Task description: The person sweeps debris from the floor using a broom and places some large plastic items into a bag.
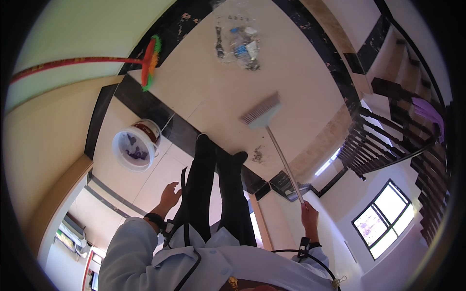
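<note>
My right hand [309, 216] grips the upper end of a broom's metal handle [285, 164] at the lower right. The handle slants away to a pale broom head [265, 112], slightly blurred, with brown bristles over the beige tiled floor [204, 87]. Close by the handle lies a small patch of dark debris [258, 154]. Nothing is in my left hand [170, 196], which hangs beside my left leg with its fingers apart. Further out on the floor is a heap of clear plastic packaging [238, 43] with blue and white scraps.
A white bucket [133, 149] holding cloudy water and dark cloth stands to the left. Against the left wall leans a red-handled brush [147, 63] with green and orange bristles. Dark stair railings [375, 140] and steps [397, 69] rise on the right.
</note>
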Demonstrator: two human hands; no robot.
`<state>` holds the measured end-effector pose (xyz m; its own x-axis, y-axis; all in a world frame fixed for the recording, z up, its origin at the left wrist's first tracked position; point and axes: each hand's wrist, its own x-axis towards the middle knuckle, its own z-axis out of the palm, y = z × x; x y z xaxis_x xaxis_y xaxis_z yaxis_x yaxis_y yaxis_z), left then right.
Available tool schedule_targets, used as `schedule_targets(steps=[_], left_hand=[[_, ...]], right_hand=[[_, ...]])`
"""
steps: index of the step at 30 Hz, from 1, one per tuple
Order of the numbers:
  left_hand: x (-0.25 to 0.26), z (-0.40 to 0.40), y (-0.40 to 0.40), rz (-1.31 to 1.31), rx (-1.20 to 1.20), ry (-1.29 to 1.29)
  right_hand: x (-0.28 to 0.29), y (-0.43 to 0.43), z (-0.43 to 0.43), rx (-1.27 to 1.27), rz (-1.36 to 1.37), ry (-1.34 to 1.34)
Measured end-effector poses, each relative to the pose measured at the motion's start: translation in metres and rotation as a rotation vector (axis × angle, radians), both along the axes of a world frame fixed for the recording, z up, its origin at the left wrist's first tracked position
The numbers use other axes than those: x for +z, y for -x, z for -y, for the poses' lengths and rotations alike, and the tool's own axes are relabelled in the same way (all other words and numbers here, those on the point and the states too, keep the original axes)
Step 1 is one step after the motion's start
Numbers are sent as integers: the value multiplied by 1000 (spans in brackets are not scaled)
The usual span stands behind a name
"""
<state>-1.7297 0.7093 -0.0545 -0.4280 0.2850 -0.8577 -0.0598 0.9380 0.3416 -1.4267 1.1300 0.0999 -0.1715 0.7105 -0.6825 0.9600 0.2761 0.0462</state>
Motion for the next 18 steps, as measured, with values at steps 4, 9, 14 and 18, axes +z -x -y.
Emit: schedule_targets(steps=[4, 9, 14, 18], left_hand=[[-12, -42, 26, -87, -98, -42], [-30, -125, 84, -212, -92, -141], [-60, -172, 154, -477, -245, -141], [-64, -287, 210, -431, -54, -156]], right_hand=[[-45, 60, -38, -27, -93, 55], [-87, 12, -84, 27, -153, 29], [-29, -62, -130, -65, 95, 18], [17, -84, -193, -94, 84, -2]])
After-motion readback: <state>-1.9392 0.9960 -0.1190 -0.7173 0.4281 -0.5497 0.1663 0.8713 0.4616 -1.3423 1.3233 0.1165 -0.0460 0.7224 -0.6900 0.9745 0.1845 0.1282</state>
